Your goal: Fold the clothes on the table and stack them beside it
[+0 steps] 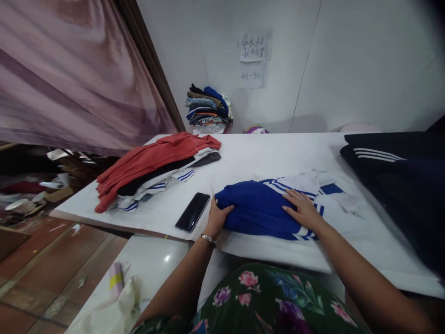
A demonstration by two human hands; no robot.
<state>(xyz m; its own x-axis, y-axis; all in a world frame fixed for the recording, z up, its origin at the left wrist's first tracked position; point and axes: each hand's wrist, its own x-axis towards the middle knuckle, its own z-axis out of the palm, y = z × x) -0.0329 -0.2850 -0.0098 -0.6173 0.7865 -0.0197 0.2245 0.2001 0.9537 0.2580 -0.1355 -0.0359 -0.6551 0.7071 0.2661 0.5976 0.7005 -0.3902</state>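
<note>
A blue and white striped garment (pixel 259 206) lies partly folded on the white table (pixel 278 153) in front of me. My left hand (pixel 218 218) grips its blue left edge, fingers curled into the fabric. My right hand (pixel 301 208) rests flat on top of the blue part, fingers spread, pressing it down. The white part with blue stripes spreads out to the right.
A black phone (pixel 193 211) lies just left of my left hand. A pile of red, black and striped clothes (pixel 153 164) sits at the table's left. Dark garments with white stripes (pixel 399 171) cover the right side. A stack of folded clothes (pixel 207 109) stands by the wall.
</note>
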